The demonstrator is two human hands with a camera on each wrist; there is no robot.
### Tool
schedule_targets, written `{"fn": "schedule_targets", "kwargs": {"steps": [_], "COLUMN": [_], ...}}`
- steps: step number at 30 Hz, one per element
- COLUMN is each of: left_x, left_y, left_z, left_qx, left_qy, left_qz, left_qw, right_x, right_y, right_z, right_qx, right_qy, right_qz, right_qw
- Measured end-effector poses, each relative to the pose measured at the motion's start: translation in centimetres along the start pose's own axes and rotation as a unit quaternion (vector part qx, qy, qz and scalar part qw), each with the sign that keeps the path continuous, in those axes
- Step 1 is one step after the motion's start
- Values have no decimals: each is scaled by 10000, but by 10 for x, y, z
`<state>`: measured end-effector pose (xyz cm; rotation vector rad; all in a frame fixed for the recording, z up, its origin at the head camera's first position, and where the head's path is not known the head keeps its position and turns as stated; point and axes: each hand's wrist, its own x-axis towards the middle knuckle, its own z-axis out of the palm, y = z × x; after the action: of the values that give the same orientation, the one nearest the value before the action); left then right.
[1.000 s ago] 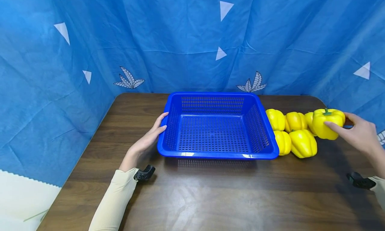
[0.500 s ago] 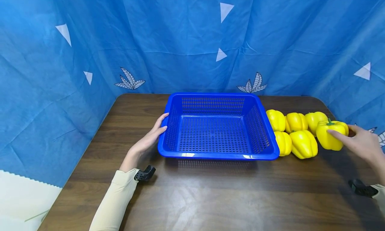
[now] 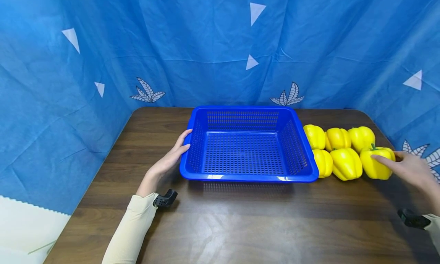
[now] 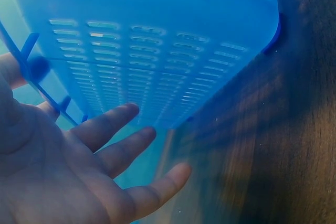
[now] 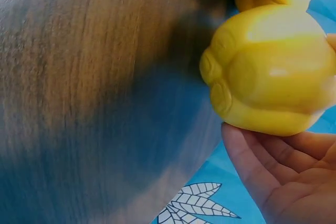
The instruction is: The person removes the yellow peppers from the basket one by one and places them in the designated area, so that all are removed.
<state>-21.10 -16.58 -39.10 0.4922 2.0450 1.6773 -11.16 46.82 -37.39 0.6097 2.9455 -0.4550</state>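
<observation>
A blue perforated plastic basket (image 3: 244, 153) stands on the table with nothing in it. My left hand (image 3: 165, 161) rests on its left rim, thumb and index finger over the edge. In the left wrist view, the other fingers (image 4: 123, 158) extend loosely below the rim, outside the wall. At the right, my right hand (image 3: 414, 166) grips a yellow bell pepper (image 3: 377, 165) with a green stem, thumb on the near side. The pepper is at the front row's right end, low at the table; whether it bears on the wood I cannot tell.
Several other yellow bell peppers (image 3: 346, 164) lie in two rows between the basket and the right hand. The brown wooden table (image 3: 240, 222) ends at a blue patterned curtain (image 3: 213, 46) at the back and sides. Each wrist carries a black device (image 3: 165, 198).
My right hand has lowered the bell pepper and brought it nearer, from in front of the back row to the end of the front row. The left hand and basket stay put.
</observation>
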Motion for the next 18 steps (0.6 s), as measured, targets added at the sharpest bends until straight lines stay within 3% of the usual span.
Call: {"fn": "schedule_targets", "kwargs": {"steps": [7, 18], "left_x": [0, 0], "left_y": [0, -1], "left_z": [-1, 0], "left_qx": [-79, -10], "left_qy": [-10, 34], "left_qz": [-2, -5], "left_qw": [10000, 10000], "right_x": [-2, 14], "right_y": [1, 15], "right_z": [-4, 7], "right_qx": [-113, -253], "right_qy": [-588, -735], "right_qz": [34, 257], "right_qw": [9982, 9966]}}
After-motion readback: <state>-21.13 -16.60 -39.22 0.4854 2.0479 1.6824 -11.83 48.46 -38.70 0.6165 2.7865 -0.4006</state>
